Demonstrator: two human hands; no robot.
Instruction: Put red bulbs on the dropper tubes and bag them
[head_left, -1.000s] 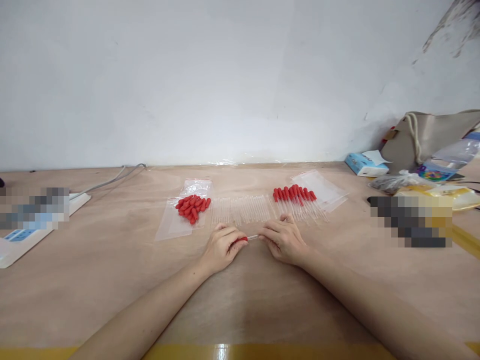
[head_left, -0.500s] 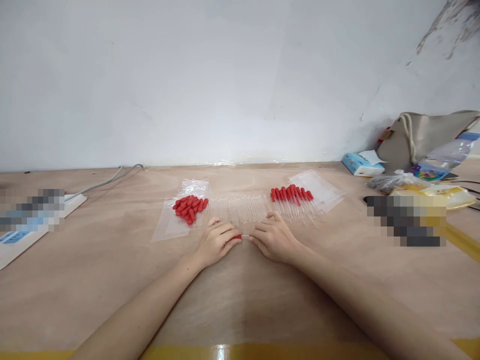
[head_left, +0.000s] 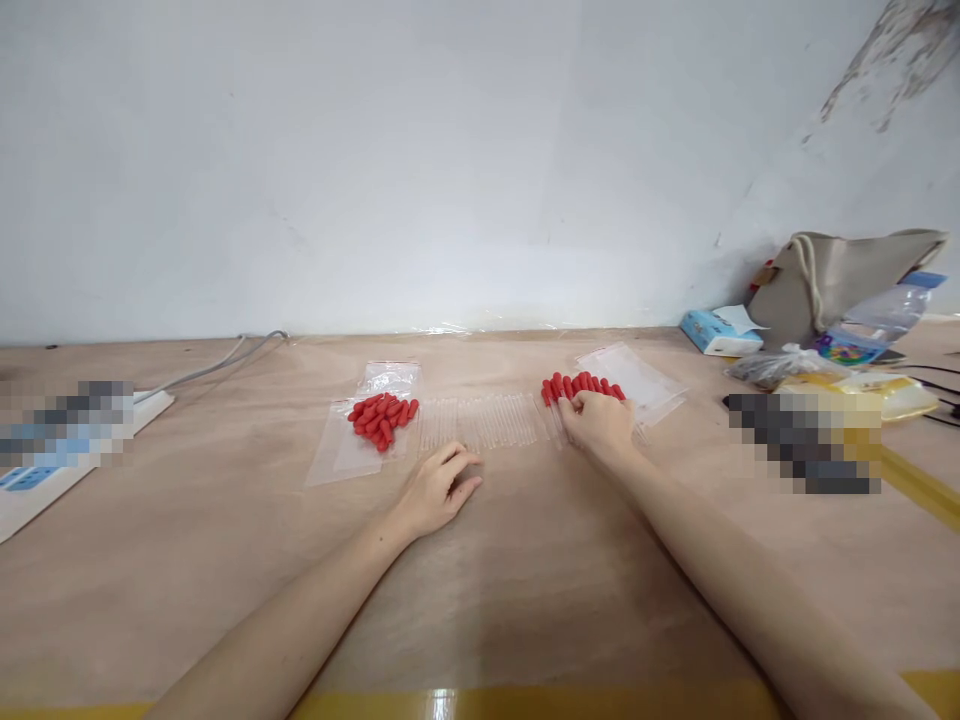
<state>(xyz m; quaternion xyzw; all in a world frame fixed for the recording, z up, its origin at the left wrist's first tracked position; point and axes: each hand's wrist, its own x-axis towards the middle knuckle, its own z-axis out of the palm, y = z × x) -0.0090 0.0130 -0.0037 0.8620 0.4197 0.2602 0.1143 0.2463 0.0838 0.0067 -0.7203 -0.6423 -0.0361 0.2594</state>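
Observation:
My left hand (head_left: 436, 490) rests on the table with thumb and fingers apart, holding nothing. Just beyond it lies a row of thin clear glass tubes (head_left: 480, 420). A heap of red rubber bulbs (head_left: 379, 415) sits left of the tubes, partly on clear plastic bags (head_left: 341, 450). My right hand (head_left: 598, 425) is over the group of glass droppers with red bulbs (head_left: 585, 382) on the right. Its fingers are pinched on a dropper at the left side of that group; the hand hides most of the glass stems.
More clear bags (head_left: 645, 380) lie behind the droppers. To the right are a blue tissue pack (head_left: 721, 332), a grey bag (head_left: 832, 285), a knotted plastic bag (head_left: 784, 367) and a yellow-edged packet (head_left: 885, 395). A white power strip (head_left: 82, 450) with a grey cable lies left.
My right hand has moved right and away from me to the dropper group, with the dropper that was between both hands. My left hand has let go of its red bulb and opened.

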